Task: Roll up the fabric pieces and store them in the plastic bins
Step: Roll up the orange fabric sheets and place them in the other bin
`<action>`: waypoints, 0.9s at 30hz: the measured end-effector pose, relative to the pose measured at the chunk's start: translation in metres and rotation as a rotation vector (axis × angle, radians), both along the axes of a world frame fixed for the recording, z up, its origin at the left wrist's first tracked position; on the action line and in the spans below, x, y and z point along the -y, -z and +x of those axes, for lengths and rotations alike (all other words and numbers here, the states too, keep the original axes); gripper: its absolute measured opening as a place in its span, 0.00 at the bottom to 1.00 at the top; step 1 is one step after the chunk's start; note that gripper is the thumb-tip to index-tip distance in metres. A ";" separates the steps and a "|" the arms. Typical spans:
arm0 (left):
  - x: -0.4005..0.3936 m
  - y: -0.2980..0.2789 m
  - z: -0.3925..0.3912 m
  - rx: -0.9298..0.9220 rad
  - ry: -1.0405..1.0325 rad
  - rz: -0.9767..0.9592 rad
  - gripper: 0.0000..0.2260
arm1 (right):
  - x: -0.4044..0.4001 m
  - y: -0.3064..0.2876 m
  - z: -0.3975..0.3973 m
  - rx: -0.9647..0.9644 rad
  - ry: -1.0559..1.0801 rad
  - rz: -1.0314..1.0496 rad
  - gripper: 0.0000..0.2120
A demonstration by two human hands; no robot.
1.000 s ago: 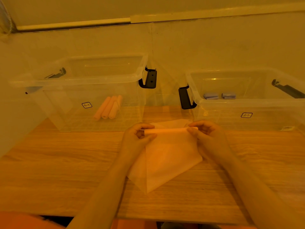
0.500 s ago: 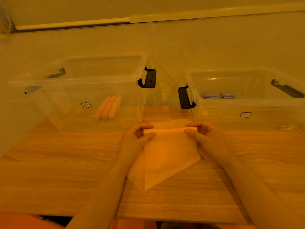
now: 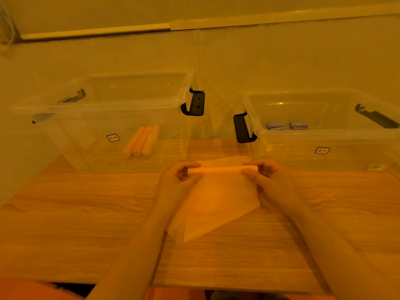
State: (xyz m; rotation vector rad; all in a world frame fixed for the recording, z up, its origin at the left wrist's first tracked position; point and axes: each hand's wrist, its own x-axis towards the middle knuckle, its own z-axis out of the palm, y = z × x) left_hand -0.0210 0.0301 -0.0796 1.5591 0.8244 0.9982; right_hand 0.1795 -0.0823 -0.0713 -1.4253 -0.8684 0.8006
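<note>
On the wooden table (image 3: 75,224), near its far edge and between two clear plastic bins, an orange fabric piece (image 3: 216,204) spread flat, its far edge wound into a thin roll (image 3: 223,169) lying crosswise

At the roll's left end, the left hand (image 3: 175,182), fingers curled and pinched shut on the fabric, thumb under and fingertips over. At the right end, the right hand (image 3: 268,178), fingers likewise closed on the roll, gripping it from above. Both forearms reaching in from the near edge, one on either side of the cloth

Unrolled part of the fabric trailing toward the near side, ending in a pointed corner about midway across the tabletop, with a paler second layer showing along its left edge. Beyond the roll, a pale corner of cloth peeking out flat on the wood

To the far left, the left bin (image 3: 97,109), open-topped, black latch handle (image 3: 195,102) hanging at its right end, holding three orange rolls (image 3: 140,141) lying side by side and touching on its floor. To the far right, the right bin (image 3: 324,135), black latch handle (image 3: 242,127) at its left end, holding two blue rolls (image 3: 286,125) side by side near its back wall

Behind both bins, a plain wall (image 3: 281,57) with a pale strip running across it
</note>
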 end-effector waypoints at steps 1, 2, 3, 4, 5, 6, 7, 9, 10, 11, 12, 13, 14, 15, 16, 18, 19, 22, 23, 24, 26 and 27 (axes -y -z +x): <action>0.000 0.000 0.000 -0.006 -0.009 0.006 0.11 | 0.000 0.000 0.000 -0.006 -0.001 0.002 0.10; 0.001 0.000 0.000 -0.008 -0.014 0.010 0.10 | 0.000 -0.001 0.001 -0.024 -0.005 0.005 0.10; 0.001 -0.001 0.000 -0.012 -0.017 0.013 0.09 | 0.000 -0.001 0.001 -0.044 -0.011 0.007 0.11; 0.002 -0.001 0.000 -0.023 -0.019 0.017 0.08 | 0.000 -0.001 0.002 -0.054 -0.019 0.012 0.12; 0.002 -0.001 -0.001 -0.044 -0.024 0.027 0.08 | 0.000 0.000 0.003 -0.052 -0.025 0.016 0.13; 0.002 -0.002 -0.001 -0.065 -0.027 0.037 0.07 | 0.001 0.000 0.003 -0.043 -0.028 0.020 0.12; 0.003 -0.002 -0.001 -0.076 -0.028 0.041 0.08 | 0.001 0.001 0.003 -0.032 -0.026 0.023 0.12; 0.003 -0.003 -0.001 -0.075 -0.026 0.031 0.10 | 0.000 0.001 0.003 -0.006 -0.016 0.025 0.11; 0.003 -0.003 -0.001 -0.077 -0.022 0.025 0.11 | 0.000 0.002 0.002 0.004 -0.013 0.025 0.11; 0.003 -0.004 -0.001 -0.082 -0.018 0.020 0.12 | 0.000 0.002 0.002 0.011 -0.011 0.027 0.10; 0.003 -0.004 -0.001 -0.084 -0.016 0.015 0.12 | 0.000 0.002 0.002 0.012 -0.010 0.031 0.10; 0.004 -0.004 -0.001 -0.083 -0.016 0.013 0.12 | 0.000 0.002 0.002 0.000 -0.010 0.036 0.11; 0.004 -0.004 -0.001 -0.082 -0.019 0.014 0.12 | 0.000 0.001 0.002 -0.027 -0.013 0.044 0.11; 0.004 -0.005 -0.001 -0.082 -0.022 0.019 0.11 | 0.001 0.001 0.002 -0.059 -0.019 0.052 0.12; 0.005 -0.005 -0.001 -0.080 -0.024 0.026 0.10 | 0.001 0.001 0.003 -0.077 -0.023 0.057 0.13; 0.006 -0.005 -0.001 -0.074 -0.025 0.042 0.09 | 0.002 0.001 0.003 -0.049 -0.014 0.054 0.14; 0.006 -0.005 -0.001 -0.073 -0.026 0.045 0.08 | 0.001 0.001 0.003 -0.025 -0.001 0.050 0.14; 0.004 -0.004 -0.001 -0.070 -0.023 0.041 0.09 | 0.000 0.002 0.003 0.031 0.023 0.046 0.12; 0.004 -0.004 -0.001 -0.065 -0.022 0.039 0.10 | 0.000 0.002 0.004 0.044 0.021 0.046 0.11; 0.003 -0.004 -0.001 -0.057 -0.021 0.037 0.11 | 0.000 0.003 0.004 0.055 0.020 0.041 0.11; 0.003 -0.004 -0.001 -0.050 -0.021 0.036 0.12 | 0.000 0.003 0.004 0.059 0.020 0.023 0.10; 0.003 -0.004 -0.001 -0.055 -0.020 0.036 0.12 | -0.001 0.003 0.004 0.046 0.023 0.014 0.10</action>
